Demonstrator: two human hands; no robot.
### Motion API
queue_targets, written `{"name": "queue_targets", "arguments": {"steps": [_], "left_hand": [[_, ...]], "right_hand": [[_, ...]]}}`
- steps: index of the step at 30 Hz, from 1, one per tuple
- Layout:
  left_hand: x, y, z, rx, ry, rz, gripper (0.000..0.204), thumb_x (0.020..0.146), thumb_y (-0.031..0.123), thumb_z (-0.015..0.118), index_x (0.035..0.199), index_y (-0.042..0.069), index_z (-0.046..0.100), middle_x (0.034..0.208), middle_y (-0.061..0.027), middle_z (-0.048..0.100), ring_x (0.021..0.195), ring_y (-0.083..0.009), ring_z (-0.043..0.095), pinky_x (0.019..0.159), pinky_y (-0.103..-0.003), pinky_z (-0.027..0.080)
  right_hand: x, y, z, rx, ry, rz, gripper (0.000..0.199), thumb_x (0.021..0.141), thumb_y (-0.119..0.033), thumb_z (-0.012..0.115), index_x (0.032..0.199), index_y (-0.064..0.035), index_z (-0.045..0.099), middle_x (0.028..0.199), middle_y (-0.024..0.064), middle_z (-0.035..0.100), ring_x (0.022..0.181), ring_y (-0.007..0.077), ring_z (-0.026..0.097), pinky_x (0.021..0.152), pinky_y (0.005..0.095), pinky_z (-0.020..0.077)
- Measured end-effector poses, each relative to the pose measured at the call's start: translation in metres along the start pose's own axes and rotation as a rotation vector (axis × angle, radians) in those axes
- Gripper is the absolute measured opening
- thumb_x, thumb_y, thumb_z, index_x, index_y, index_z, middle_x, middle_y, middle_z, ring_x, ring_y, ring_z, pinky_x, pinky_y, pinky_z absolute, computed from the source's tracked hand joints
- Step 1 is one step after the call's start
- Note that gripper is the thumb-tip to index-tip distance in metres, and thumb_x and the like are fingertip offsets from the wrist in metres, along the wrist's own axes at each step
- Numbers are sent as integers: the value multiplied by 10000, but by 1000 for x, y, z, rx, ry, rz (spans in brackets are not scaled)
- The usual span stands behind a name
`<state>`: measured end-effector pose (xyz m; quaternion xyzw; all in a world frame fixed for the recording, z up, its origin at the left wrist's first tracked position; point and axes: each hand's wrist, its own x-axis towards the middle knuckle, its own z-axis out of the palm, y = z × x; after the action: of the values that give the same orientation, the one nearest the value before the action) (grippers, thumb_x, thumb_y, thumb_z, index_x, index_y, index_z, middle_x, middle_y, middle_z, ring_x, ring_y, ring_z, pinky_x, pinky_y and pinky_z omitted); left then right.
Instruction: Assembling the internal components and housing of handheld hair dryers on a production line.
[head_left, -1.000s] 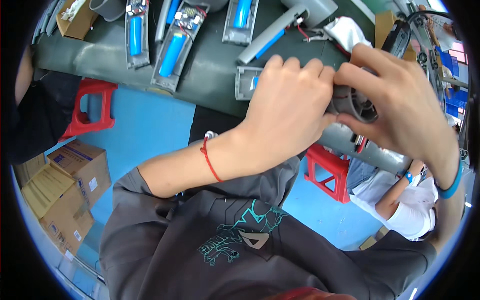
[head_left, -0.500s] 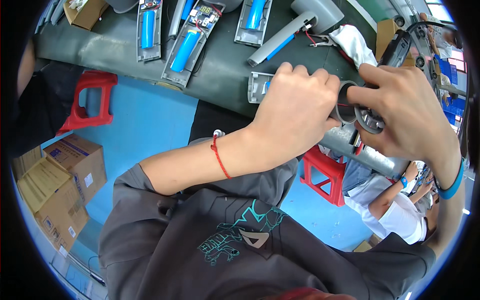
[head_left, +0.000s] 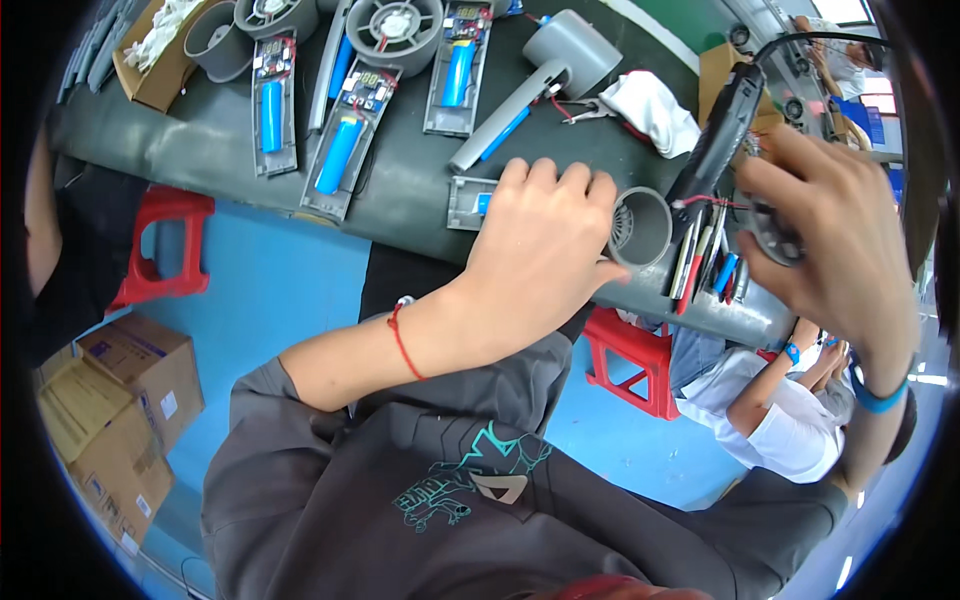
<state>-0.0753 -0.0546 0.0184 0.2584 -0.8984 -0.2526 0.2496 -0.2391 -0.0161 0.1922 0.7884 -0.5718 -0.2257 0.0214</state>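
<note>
My left hand (head_left: 545,255) grips a grey fan housing from above, hiding most of its handle. The housing's open round barrel (head_left: 650,225) shows past the thumb, and its handle end (head_left: 463,205) with a bit of blue battery shows on the other side. Beside the barrel, my right hand (head_left: 835,230) pinches a round grey motor part (head_left: 775,235) between thumb and fingers. Red wires (head_left: 715,200) run from this part toward the barrel. The motor part is apart from the barrel.
Several opened grey fan handles (head_left: 340,150) with blue batteries lie at the back left. A grey fan (head_left: 570,55), a white cloth (head_left: 662,112), a black corded tool (head_left: 722,130) and screwdrivers (head_left: 690,255) lie nearby. A person in white sits at the right.
My right hand has drawn the round motor part away from the barrel to the right, exposing the barrel's opening and the wires. My left hand has shifted slightly left, still gripping the housing.
</note>
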Motion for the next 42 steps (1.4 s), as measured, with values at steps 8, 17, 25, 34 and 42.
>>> {"name": "queue_targets", "arguments": {"steps": [8,17,25,34,42], "left_hand": [[0,-10,-32,-167,-218,-2,505,758,185,730,1150,-69,538,894,-152,595,859,-325,554,784,-408,439],[5,-15,-30,-249,-323,-75,311,809,138,664,1063,-11,562,815,-169,612,823,-336,575,727,-418,434],[0,-22,-18,-372,-288,-183,283,751,96,648,1001,4,550,721,-206,610,746,-404,604,676,-481,446],[3,-11,-14,-389,-362,-160,334,778,161,644,1043,-2,523,801,-184,650,824,-387,627,786,-483,426],[6,-9,-1,-412,-221,-94,352,658,53,595,975,-80,518,670,-205,622,667,-399,624,692,-472,449]], "right_hand": [[-14,-12,34,176,44,48,327,638,-163,724,902,-63,558,831,104,528,758,326,557,655,415,431],[-19,-14,54,364,75,121,364,640,-188,741,943,-69,579,855,97,543,771,310,562,668,397,438],[-9,-9,48,417,227,107,390,597,-160,745,942,-59,594,895,101,571,804,331,575,692,383,454],[79,-35,-19,421,430,-106,373,674,-180,722,972,-22,563,907,128,569,861,341,586,740,359,458],[198,-11,-39,368,400,-90,363,861,-321,620,1101,-55,563,1032,120,587,971,268,573,838,343,441]]}}
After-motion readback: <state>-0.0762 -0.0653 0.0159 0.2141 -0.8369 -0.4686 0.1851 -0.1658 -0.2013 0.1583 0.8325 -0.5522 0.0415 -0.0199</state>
